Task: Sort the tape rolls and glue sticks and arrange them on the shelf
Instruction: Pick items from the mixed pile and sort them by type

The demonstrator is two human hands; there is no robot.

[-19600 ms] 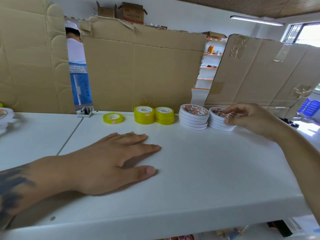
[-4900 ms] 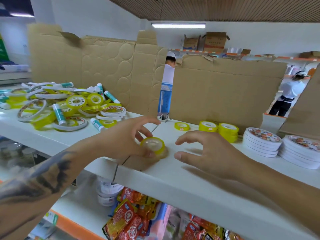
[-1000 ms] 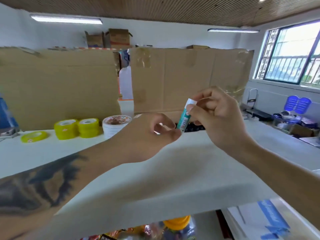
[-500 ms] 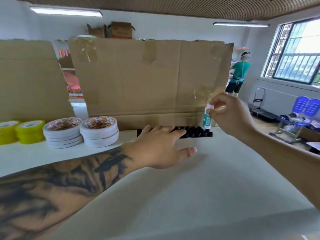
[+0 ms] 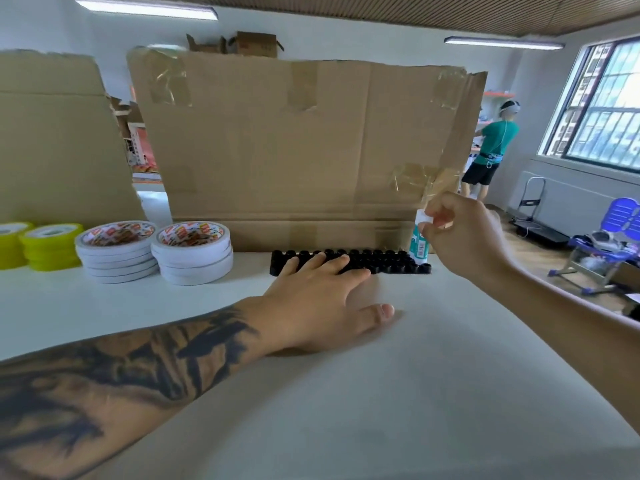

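Far left on the white shelf (image 5: 450,375) stand two stacks of yellow tape (image 5: 48,245), close together; the outer stack is cut by the frame edge. Just beside them to the right are two stacks of white tape (image 5: 156,251), the rolls lying flat with printed cores facing up. The two white stacks touch or nearly touch.

Behind the stacks, cardboard panels (image 5: 304,150) stand upright along the back edge of the shelf.

The left hand (image 5: 322,306) lies palm down on the shelf, released, fingers straight. Its fingertips rest on the left part of a black tray (image 5: 391,263) of round sockets, which sits against the base of the cardboard. The forearm is tattooed.

At the right end of the tray, a glue stick (image 5: 418,245) stands upright, white cap on top, teal label below. Its base is at the tray's end socket; whether it is fully seated cannot be told. The right hand (image 5: 464,240) pinches the cap between thumb and fingertips, the other fingers curled.

Farther right, in the room beyond the shelf, a person (image 5: 491,147) in a green shirt stands facing away. A blue chair (image 5: 609,244) stands below a barred window (image 5: 602,105).
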